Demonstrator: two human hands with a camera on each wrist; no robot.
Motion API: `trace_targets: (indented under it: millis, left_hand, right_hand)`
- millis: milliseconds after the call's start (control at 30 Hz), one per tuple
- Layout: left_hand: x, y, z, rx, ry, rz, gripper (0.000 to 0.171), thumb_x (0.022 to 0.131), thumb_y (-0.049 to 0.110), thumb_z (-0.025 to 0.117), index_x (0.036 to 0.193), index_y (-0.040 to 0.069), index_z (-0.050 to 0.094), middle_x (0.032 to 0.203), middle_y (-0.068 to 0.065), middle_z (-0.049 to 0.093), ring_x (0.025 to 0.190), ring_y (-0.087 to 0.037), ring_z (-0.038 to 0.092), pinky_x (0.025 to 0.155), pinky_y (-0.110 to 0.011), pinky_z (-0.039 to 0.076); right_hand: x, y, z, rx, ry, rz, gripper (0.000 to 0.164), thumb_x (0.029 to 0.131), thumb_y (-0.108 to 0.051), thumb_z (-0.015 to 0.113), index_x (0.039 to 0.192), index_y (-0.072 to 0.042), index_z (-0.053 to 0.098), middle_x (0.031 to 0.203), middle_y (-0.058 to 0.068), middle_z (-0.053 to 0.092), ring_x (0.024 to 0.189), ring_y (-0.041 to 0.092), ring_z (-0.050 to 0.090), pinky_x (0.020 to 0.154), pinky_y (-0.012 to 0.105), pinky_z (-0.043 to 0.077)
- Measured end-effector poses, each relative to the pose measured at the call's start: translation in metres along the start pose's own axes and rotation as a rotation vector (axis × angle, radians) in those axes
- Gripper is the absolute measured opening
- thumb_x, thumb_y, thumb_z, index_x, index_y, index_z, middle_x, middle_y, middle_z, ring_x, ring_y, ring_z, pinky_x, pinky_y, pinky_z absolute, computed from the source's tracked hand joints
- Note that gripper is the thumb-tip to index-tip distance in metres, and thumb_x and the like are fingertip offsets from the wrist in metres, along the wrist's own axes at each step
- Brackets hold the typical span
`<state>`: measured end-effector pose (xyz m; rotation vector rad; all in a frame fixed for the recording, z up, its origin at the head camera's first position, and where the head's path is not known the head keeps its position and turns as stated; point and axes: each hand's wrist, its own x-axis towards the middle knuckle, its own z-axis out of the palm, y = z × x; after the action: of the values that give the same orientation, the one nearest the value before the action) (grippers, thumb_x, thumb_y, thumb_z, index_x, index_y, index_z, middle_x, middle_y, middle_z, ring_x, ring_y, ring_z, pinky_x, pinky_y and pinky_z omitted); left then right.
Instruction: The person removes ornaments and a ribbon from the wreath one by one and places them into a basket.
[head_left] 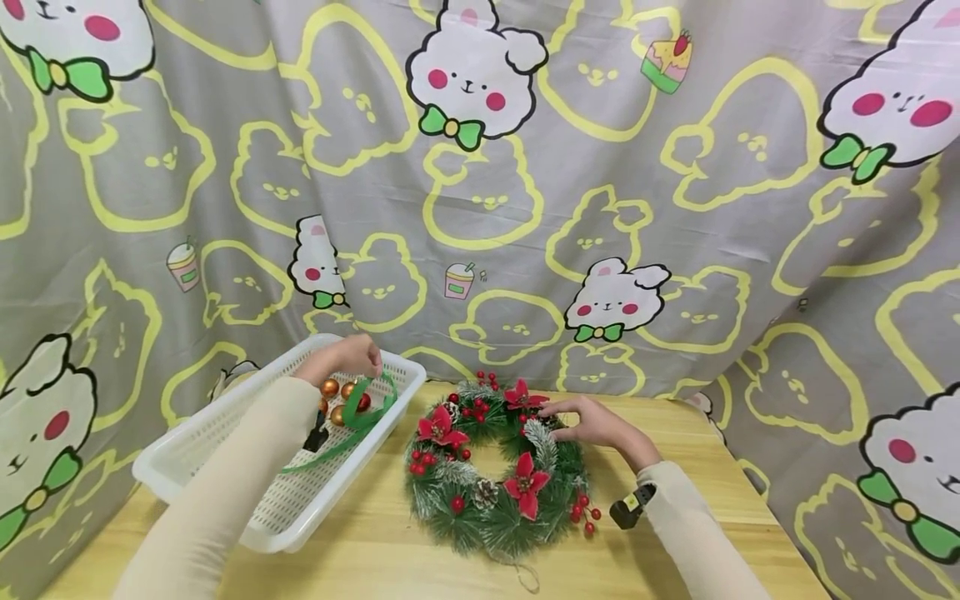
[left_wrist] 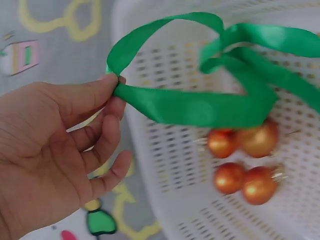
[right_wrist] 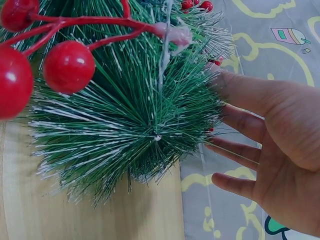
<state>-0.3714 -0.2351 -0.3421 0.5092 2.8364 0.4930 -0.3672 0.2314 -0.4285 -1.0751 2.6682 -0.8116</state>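
Note:
My left hand (head_left: pixel 347 357) is over the far end of a white plastic basket (head_left: pixel 281 537). Between thumb and forefinger it pinches a green ribbon (left_wrist: pixel 200 107), whose loops hang into the basket. Several orange bauble ornaments (left_wrist: pixel 258 185) lie in the basket under the ribbon. To the right, a Christmas wreath (head_left: pixel 480 525) with red flowers, red berries and pine cones lies flat on the table. My right hand (head_left: pixel 596 423) rests at the wreath's far right side, its fingers extended onto the greenery; some fingertips (right_wrist: pixel 220 82) are partly hidden by the needles.
The wooden table (head_left: pixel 675 450) carries both basket and wreath. A dark object (head_left: pixel 317 435) sits in the basket, its kind unclear. A grey patterned curtain (head_left: pixel 480 208) hangs behind the table. A string loop (head_left: pixel 527 577) sticks out from the wreath's near edge.

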Motion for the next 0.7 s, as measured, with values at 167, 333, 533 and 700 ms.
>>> trace_targets:
  millis: [167, 333, 533, 700]
  left_hand:
    - [0.007, -0.013, 0.029, -0.040, -0.029, -0.105, 0.040, 0.090, -0.003, 0.056, 0.057, 0.017, 0.046, 0.054, 0.006, 0.034, 0.052, -0.009, 0.027, 0.056, -0.025, 0.028]
    - [0.009, -0.021, 0.043, -0.026, -0.048, -0.192, 0.048, 0.088, -0.005, 0.058, 0.053, 0.020, 0.037, 0.053, 0.005, 0.027, 0.053, -0.010, 0.021, 0.054, -0.026, 0.023]
    - [0.012, -0.022, 0.052, -0.010, -0.043, -0.205, 0.038, 0.084, 0.001, 0.074, 0.058, 0.016, 0.051, 0.056, 0.005, 0.040, 0.054, -0.009, 0.034, 0.054, -0.024, 0.031]
    - [0.017, -0.024, 0.053, -0.065, -0.048, -0.189, 0.031, 0.091, 0.008, 0.069, 0.064, 0.014, 0.054, 0.061, 0.004, 0.045, 0.057, -0.010, 0.038, 0.058, -0.027, 0.036]
  right_hand:
    - [0.000, 0.000, 0.001, 0.010, -0.001, -0.005, 0.040, 0.093, -0.023, 0.075, 0.131, -0.012, 0.070, 0.140, 0.017, 0.063, 0.133, 0.042, 0.055, 0.100, 0.060, 0.049]
    - [0.000, -0.001, 0.001, 0.008, -0.004, 0.002, 0.040, 0.093, -0.023, 0.075, 0.132, -0.013, 0.069, 0.139, 0.017, 0.064, 0.133, 0.042, 0.055, 0.100, 0.061, 0.049]
    - [-0.001, -0.001, 0.000, 0.015, 0.002, 0.018, 0.040, 0.093, -0.022, 0.075, 0.131, -0.013, 0.070, 0.139, 0.017, 0.064, 0.133, 0.041, 0.056, 0.098, 0.060, 0.050]
    - [0.000, -0.001, 0.001, 0.031, 0.000, 0.017, 0.039, 0.093, -0.020, 0.075, 0.132, -0.011, 0.069, 0.139, 0.018, 0.064, 0.134, 0.043, 0.054, 0.101, 0.061, 0.048]
